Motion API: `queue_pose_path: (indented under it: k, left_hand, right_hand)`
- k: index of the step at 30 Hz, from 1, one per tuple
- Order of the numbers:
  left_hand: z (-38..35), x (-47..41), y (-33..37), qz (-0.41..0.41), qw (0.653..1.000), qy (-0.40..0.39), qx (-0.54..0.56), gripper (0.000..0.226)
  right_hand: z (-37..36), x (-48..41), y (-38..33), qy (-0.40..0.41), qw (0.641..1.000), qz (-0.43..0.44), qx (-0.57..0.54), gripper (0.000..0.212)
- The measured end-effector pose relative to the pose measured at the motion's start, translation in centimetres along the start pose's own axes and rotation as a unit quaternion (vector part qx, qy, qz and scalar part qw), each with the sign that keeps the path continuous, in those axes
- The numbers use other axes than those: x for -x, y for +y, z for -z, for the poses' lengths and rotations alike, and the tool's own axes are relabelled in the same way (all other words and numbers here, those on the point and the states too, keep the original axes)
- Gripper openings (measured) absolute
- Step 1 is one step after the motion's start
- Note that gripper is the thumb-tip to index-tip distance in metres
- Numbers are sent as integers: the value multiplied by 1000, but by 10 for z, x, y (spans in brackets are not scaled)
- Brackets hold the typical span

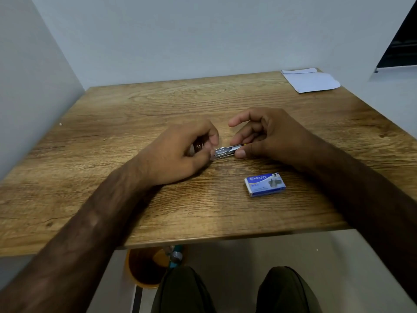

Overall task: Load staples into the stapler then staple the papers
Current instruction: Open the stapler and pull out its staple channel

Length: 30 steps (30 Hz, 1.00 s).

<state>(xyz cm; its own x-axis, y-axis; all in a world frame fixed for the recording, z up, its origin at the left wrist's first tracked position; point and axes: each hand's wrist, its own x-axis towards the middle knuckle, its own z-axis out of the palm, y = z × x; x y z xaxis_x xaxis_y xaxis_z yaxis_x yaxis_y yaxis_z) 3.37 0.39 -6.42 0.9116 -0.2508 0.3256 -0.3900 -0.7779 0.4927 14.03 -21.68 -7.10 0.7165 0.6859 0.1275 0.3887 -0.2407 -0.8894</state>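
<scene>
Seated at a wooden table (158, 105) in a pale-walled corner, working a small metal stapler (223, 152) with 2 bare hands at the middle of the tabletop. Lying flat on the wood, silver channel showing between the 2 hands, both ends hidden under fingers. Pinching the stapler's left end with the left hand (180, 152), fingers curled closed around it, thumb tip pressing on the metal, wrist resting on the table. Gripping the stapler's right end with the right hand (268, 136), thumb and lower fingers closing on it, a speck of yellow showing at the grip, index finger lifting free and curving above. Impossible telling whether any staples are sitting in the channel.

Resting just in front of the right hand, closer to the table's near edge: 1 blue-and-white staple box (265, 184), closed, flat on the wood, touching neither hand. Lying at the far right corner of the table, well apart from the hands: white papers (311, 81), loosely stacked, 1 sheet edge peeking out behind. Showing below the table edge: 2 knees in dark trousers (286, 290) and an orange-rimmed bin (144, 267) on the floor.
</scene>
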Motion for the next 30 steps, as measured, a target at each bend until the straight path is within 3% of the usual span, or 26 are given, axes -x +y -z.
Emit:
queue_pose_path:
  k: [5, 11, 20, 30]
  left_hand:
    - [-3, 7, -8, 17, 999, 18, 37, 9]
    - [-5, 11, -11, 34, 996, 48, 65, 12]
    - [2, 10, -4, 2, 1000, 28, -13, 10]
    - [9, 16, -5, 15, 999, 22, -29, 10]
  right_hand:
    - [-1, 4, -4, 20, 997, 25, 72, 52]
    - [-5, 13, -9, 72, 970, 82, 218, 21]
    - [-8, 16, -12, 65, 951, 108, 281, 15]
    - [-15, 17, -16, 32, 940, 134, 312, 14]
